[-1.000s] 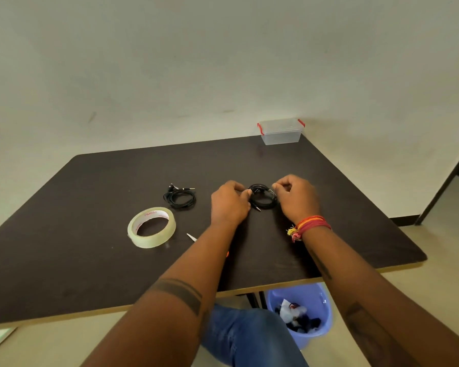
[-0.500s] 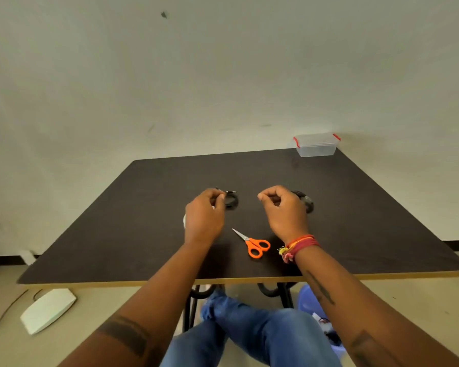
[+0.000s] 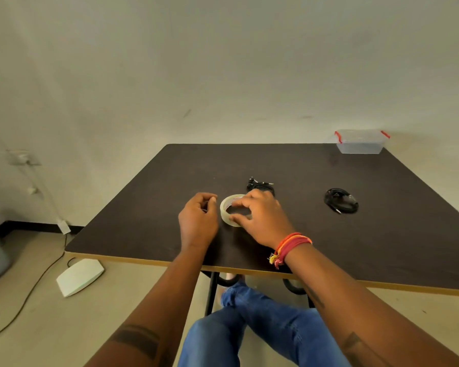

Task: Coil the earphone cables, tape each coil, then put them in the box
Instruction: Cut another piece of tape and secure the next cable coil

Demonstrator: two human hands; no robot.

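Dark and matte, the surface (image 3: 316, 234) carried everything. My right hand (image 3: 260, 221) gripped the tape roll (image 3: 227, 211), fingers and thumb curled across its ring. My left hand (image 3: 196, 221) hovered just beside, fingers loosely curled, holding nothing. One coiled earphone (image 3: 341, 201) lay right, another (image 3: 260, 185) behind the tape; the box (image 3: 359, 141) sat at the far corner.

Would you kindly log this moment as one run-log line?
phase: taping | right hand: grips tape roll | left hand: beside roll | coils: two on table | box: closed
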